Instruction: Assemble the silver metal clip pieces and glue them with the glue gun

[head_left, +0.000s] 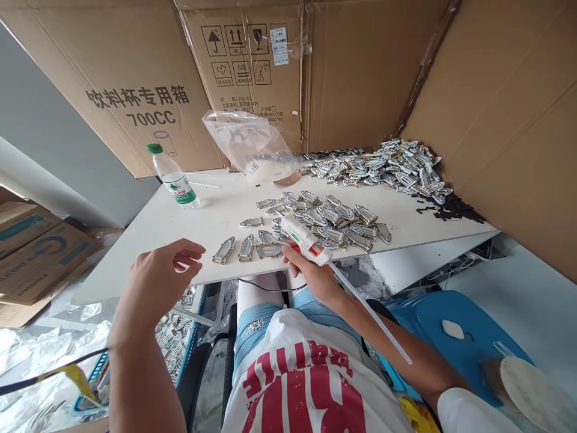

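White glue gun point(303, 238), grasped in the right hand point(312, 273), its nozzle (contact is hard to judge) among metal frames point(332, 234) ahead; best kept steady, glue stick point(372, 313) trailing free behind. Leftward, the left hand point(162, 267) curls loosely, seemingly empty.

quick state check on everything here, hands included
Left hand: fingers curled, nothing visibly held
Right hand: closed around the glue gun
Glue gun: held, power state not visible
Glue stick: sticking out of the gun's rear
Bottle: upright, capped
Plastic bag: crumpled, mouth apparently open
Near metal pieces: loose, partly heaped
Far metal pieces: piled
Black strips: scattered
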A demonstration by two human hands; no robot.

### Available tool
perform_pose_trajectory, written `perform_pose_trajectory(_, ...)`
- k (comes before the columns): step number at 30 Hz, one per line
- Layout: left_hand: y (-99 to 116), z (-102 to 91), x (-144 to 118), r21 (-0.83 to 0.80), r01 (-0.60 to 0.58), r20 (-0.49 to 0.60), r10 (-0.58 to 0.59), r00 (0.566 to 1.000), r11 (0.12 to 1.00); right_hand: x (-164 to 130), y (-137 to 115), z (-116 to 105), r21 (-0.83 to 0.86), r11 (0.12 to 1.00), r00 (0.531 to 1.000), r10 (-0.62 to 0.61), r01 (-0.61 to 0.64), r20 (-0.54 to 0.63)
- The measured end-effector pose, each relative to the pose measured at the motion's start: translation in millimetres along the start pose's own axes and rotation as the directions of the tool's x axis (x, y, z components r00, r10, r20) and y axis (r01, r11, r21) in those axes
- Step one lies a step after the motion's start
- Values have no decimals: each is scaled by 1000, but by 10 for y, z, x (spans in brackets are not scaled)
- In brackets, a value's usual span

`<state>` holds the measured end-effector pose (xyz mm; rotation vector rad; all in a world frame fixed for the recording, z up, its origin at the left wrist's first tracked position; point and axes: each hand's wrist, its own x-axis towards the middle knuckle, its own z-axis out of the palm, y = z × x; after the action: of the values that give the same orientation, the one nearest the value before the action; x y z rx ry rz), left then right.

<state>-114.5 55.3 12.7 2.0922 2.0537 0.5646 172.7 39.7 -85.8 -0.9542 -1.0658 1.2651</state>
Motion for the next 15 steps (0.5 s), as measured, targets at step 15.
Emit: perform_pose_trajectory(15,-37,10,51,162,61,295,-108,949,985,-6,-36,6,-57,998,1000,-7,6,-21)
